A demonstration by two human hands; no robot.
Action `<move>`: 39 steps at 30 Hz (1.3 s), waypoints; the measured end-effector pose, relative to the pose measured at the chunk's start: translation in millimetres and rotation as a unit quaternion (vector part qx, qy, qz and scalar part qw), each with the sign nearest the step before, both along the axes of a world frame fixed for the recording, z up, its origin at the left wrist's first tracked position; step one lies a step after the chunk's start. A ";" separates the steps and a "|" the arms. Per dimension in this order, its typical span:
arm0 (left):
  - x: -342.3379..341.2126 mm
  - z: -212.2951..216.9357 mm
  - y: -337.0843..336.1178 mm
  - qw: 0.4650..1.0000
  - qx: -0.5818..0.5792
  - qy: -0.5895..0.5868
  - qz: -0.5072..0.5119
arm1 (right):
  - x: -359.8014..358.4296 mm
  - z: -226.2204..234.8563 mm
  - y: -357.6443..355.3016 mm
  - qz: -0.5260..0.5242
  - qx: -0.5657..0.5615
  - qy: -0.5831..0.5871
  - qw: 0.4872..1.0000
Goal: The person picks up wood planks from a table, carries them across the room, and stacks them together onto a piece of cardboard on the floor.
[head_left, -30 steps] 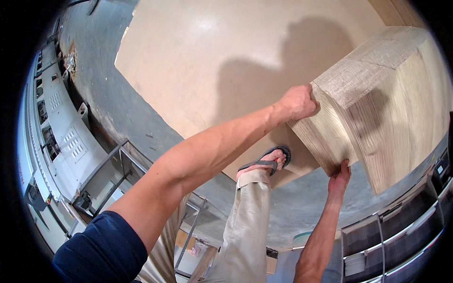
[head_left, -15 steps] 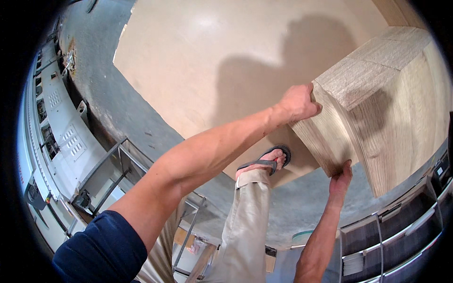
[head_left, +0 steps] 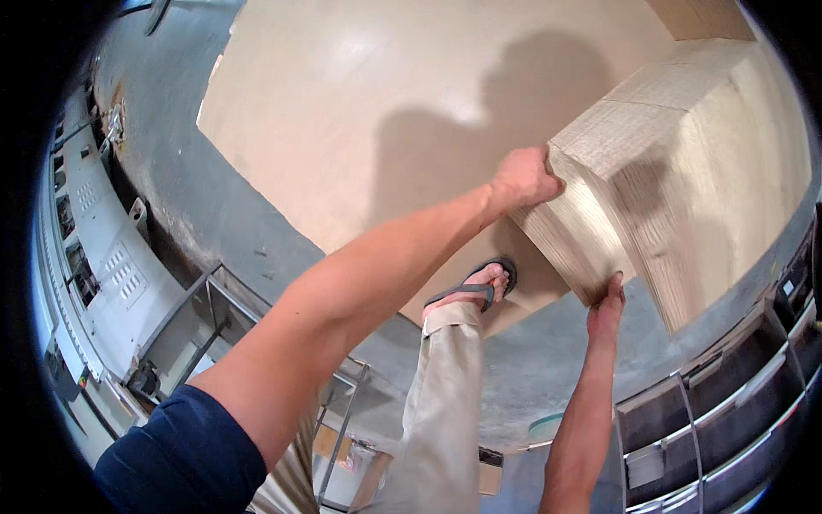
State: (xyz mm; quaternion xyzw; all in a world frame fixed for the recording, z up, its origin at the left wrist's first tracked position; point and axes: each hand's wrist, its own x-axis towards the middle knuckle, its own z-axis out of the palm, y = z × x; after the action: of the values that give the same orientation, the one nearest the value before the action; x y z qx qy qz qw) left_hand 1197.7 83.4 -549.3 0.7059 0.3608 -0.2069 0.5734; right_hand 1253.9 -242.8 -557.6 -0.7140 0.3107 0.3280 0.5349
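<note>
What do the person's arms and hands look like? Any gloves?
The left arm has a dark navy sleeve ending above the elbow. The left hand and right hand are bare, with no gloves or watch showing. The right forearm is bare too.

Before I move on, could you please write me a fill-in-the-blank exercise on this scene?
1. In picture height, the right hand on the wood-grain piece is ____ than the left hand.
2. A dark ____ falls across the beige sheet.
3. The white machine stands toward the picture's ____ edge.

Missing words: lower; shadow; left.
</note>
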 end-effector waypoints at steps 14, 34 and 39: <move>-423.6 152.4 65.4 0.954 -0.019 0.296 -0.045 | -341.0 219.6 -8.4 0.045 0.104 0.148 0.982; -723.7 389.1 -126.3 0.787 -0.111 0.066 0.603 | -409.1 330.5 108.5 0.378 0.124 0.165 0.903; -769.9 472.2 -176.2 0.753 0.045 0.064 0.653 | -407.7 376.9 106.0 0.609 0.015 0.118 0.785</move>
State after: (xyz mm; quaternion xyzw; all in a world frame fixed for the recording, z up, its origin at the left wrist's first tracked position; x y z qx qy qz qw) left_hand 427.8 -92.8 -77.0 0.3087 0.7788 0.1897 0.5120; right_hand 846.2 -136.8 -180.7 -0.7026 -0.1330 0.6715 0.1944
